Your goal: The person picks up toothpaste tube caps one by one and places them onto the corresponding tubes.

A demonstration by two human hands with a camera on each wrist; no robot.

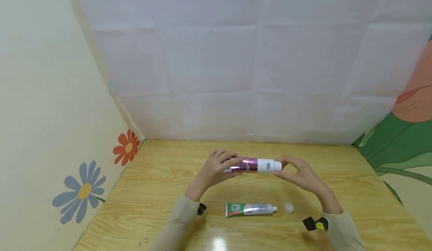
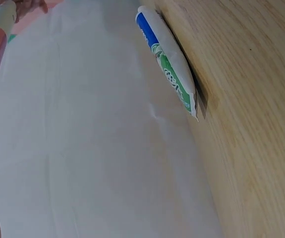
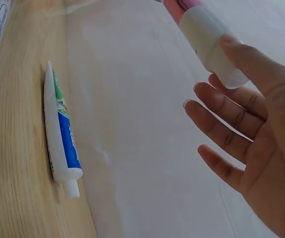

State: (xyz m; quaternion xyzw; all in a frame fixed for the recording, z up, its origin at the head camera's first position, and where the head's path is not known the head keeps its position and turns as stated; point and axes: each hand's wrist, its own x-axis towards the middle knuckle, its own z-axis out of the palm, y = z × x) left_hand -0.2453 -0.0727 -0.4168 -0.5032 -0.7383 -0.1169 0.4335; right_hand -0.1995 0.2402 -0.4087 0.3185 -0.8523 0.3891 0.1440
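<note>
My left hand [image 1: 212, 170] grips the printed end of a purple-and-white tube [image 1: 248, 165], held level above the table. At its other end, the thumb and index finger of my right hand [image 1: 302, 174] pinch the white cap [image 1: 278, 166]. The remaining right fingers [image 3: 216, 124] spread loosely apart in the right wrist view. Below lies a green-and-silver toothpaste tube [image 1: 251, 209], its bare nozzle pointing right. Both wrist views show a blue-and-green toothpaste tube [image 3: 63, 129], which I cannot make out in the head view.
A loose round white cap [image 1: 288, 208] lies right of the green-and-silver tube's nozzle. The wooden table [image 1: 162, 191] meets a white sheet [image 1: 209, 75] at the back. Flower-painted walls [image 1: 40, 112] stand on both sides.
</note>
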